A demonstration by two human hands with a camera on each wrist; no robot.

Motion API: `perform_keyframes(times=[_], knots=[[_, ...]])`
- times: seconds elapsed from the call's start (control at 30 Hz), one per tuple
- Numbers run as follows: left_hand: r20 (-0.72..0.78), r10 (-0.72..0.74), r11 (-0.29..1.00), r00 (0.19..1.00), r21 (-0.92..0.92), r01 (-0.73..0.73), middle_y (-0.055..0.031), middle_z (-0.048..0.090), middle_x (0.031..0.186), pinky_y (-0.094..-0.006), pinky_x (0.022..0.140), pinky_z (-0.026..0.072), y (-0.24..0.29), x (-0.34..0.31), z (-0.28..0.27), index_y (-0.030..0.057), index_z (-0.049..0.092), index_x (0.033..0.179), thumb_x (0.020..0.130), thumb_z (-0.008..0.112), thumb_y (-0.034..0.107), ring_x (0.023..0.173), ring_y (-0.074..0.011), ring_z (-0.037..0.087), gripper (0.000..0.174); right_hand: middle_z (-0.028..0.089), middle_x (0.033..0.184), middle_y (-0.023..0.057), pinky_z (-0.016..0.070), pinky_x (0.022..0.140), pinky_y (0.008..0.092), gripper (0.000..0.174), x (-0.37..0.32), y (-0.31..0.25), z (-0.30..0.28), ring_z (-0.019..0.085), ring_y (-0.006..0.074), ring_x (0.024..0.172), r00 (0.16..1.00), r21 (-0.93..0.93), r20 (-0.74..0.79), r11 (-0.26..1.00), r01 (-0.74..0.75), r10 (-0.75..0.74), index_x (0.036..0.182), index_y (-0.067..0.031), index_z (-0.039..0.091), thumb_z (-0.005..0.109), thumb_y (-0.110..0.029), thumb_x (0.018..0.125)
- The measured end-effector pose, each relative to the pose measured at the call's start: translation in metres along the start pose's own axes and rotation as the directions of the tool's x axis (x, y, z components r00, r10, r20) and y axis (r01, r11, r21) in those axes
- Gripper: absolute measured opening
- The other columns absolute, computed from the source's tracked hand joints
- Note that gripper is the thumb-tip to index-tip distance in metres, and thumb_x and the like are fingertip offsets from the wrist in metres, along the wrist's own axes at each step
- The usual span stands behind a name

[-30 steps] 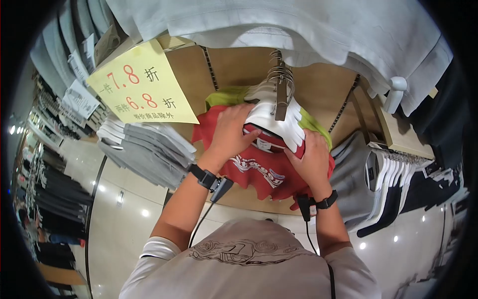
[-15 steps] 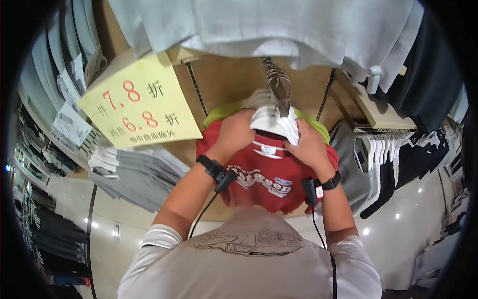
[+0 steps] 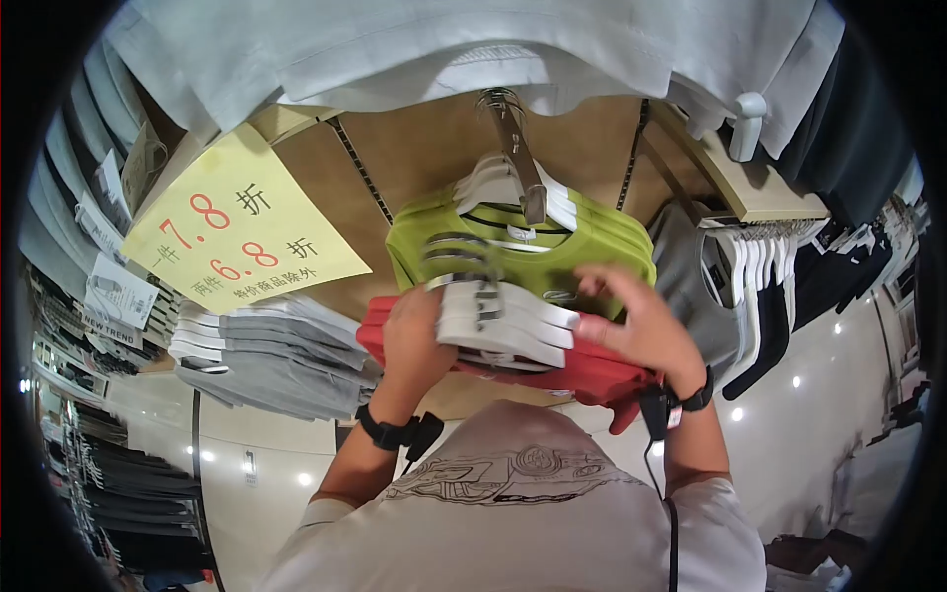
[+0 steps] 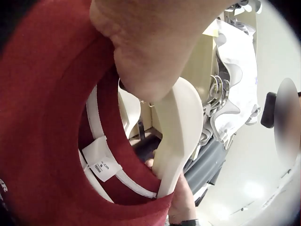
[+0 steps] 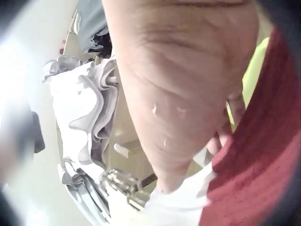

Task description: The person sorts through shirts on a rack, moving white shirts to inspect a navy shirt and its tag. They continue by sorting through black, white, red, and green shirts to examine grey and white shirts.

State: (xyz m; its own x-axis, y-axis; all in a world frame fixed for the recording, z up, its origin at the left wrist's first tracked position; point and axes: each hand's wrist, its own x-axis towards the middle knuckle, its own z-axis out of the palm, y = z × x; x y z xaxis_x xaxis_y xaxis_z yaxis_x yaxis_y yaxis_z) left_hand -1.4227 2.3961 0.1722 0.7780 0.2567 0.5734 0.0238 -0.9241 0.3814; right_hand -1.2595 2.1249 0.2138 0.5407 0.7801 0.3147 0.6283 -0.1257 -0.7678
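White garments (image 3: 434, 54), cut off by the top edge, hang before a wooden panel (image 3: 370, 148). Lime shirts (image 3: 523, 247) hang at the centre. Lower down, red shirts (image 3: 617, 375), partly hidden, are on white hangers (image 3: 493, 321). The left hand (image 3: 414, 340) has its grip closed round the hangers' left side, fingertips hidden. The right hand (image 3: 641, 326), blurred, is loosely open at their right end; contact is unclear. Metal hooks (image 3: 459, 247) blur.
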Motion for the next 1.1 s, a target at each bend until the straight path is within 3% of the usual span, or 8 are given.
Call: perform_keyframes(times=[0.07, 0.13, 0.3, 0.43, 0.53, 0.67, 0.9, 1.1], knots=[[0.004, -0.031, 0.999, 1.000, 0.014, 0.031, -0.0188, 0.066, 0.097, -0.0510, 0.082, 0.0500, -0.006, -0.016, -0.010, 0.0027, 0.063, 0.111, 0.068, 0.069, 0.001, 0.095, -0.0433, 0.062, 0.043, 0.063, 0.121, 0.0192, 0.0464, 0.103, 0.0433, 0.066, 0.015, 0.007, -0.011, 0.060, 0.0392, 0.115, 0.997, -0.106, -0.080, 0.994, -0.005, -0.003, 0.133, -0.0005, 0.055, 0.083, -0.025, 0.079], [-0.063, -0.080, 0.992, 0.995, 0.097, 0.086, -0.0183, 0.066, 0.095, -0.0509, 0.078, 0.0496, -0.015, -0.030, -0.017, 0.0033, 0.063, 0.108, 0.070, 0.069, 0.002, 0.092, -0.0435, 0.062, 0.038, 0.062, 0.126, 0.0203, 0.0461, 0.103, 0.0440, 0.068, 0.037, 0.025, -0.011, 0.058, 0.0392, 0.119, 0.945, -0.334, -0.252, 0.935, 0.116, -0.207, 0.135, -0.0001, 0.053, 0.083, -0.024, 0.080], [-0.059, -0.192, 0.976, 0.980, 0.094, 0.197, -0.0182, 0.065, 0.097, -0.0496, 0.080, 0.0505, -0.012, -0.049, -0.039, 0.0038, 0.064, 0.105, 0.072, 0.070, 0.005, 0.094, -0.0431, 0.062, 0.034, 0.060, 0.128, 0.0276, 0.0466, 0.103, 0.0455, 0.074, 0.106, 0.057, 0.003, 0.057, 0.0418, 0.122, 0.938, -0.463, -0.197, 0.870, 0.168, -0.286, 0.139, 0.0016, 0.050, 0.082, -0.027, 0.078], [-0.074, -0.186, 0.967, 0.980, 0.164, 0.196, -0.0206, 0.063, 0.104, -0.0500, 0.086, 0.0496, -0.014, -0.069, -0.043, 0.0028, 0.063, 0.107, 0.069, 0.070, 0.003, 0.103, -0.0434, 0.059, 0.039, 0.063, 0.121, 0.0312, 0.0493, 0.098, 0.0479, 0.067, 0.150, 0.054, 0.018, 0.061, 0.0460, 0.114, 0.985, -0.237, -0.086, 0.963, 0.128, -0.152, 0.137, 0.0000, 0.050, 0.075, -0.020, 0.079], [-0.074, -0.236, 0.955, 0.969, 0.167, 0.245, -0.0200, 0.063, 0.102, -0.0492, 0.088, 0.0494, -0.009, -0.078, -0.049, 0.0027, 0.062, 0.108, 0.066, 0.070, 0.001, 0.101, -0.0432, 0.060, 0.043, 0.066, 0.114, 0.0317, 0.0513, 0.092, 0.0520, 0.061, 0.162, 0.057, 0.028, 0.063, 0.0496, 0.106, 0.993, -0.311, -0.110, 0.950, 0.012, -0.048, 0.133, -0.0006, 0.050, 0.071, -0.018, 0.079], [-0.107, -0.221, 0.941, 0.969, 0.239, 0.241, -0.0194, 0.063, 0.100, -0.0492, 0.087, 0.0489, -0.004, -0.090, -0.058, 0.0017, 0.061, 0.107, 0.063, 0.068, -0.002, 0.100, -0.0429, 0.059, 0.045, 0.068, 0.108, 0.0310, 0.0524, 0.088, 0.0548, 0.056, 0.164, 0.058, 0.033, 0.065, 0.0506, 0.099, 0.976, -0.325, -0.190, 0.945, 0.038, -0.105, 0.131, -0.0018, 0.049, 0.067, -0.017, 0.079], [-0.120, -0.297, 0.923, 0.947, 0.218, 0.317, -0.0189, 0.061, 0.098, -0.0498, 0.085, 0.0486, -0.023, -0.110, -0.061, 0.0005, 0.060, 0.105, 0.060, 0.067, -0.003, 0.098, -0.0436, 0.057, 0.046, 0.067, 0.112, 0.0262, 0.0516, 0.091, 0.0525, 0.060, 0.152, 0.044, 0.008, 0.063, 0.0478, 0.106, 0.959, -0.468, -0.257, 0.883, -0.014, -0.121, 0.131, -0.0040, 0.050, 0.069, -0.009, 0.075], [-0.158, -0.255, 0.928, 0.954, 0.236, 0.288, -0.0186, 0.061, 0.096, -0.0498, 0.083, 0.0488, -0.034, -0.119, -0.055, -0.0007, 0.062, 0.110, 0.060, 0.067, -0.004, 0.097, -0.0433, 0.058, 0.050, 0.065, 0.102, 0.0226, 0.0517, 0.083, 0.0506, 0.059, 0.107, 0.021, -0.006, 0.063, 0.0452, 0.095, 0.957, -0.513, -0.189, 0.853, 0.096, -0.222, 0.126, -0.0036, 0.052, 0.068, -0.004, 0.070]])
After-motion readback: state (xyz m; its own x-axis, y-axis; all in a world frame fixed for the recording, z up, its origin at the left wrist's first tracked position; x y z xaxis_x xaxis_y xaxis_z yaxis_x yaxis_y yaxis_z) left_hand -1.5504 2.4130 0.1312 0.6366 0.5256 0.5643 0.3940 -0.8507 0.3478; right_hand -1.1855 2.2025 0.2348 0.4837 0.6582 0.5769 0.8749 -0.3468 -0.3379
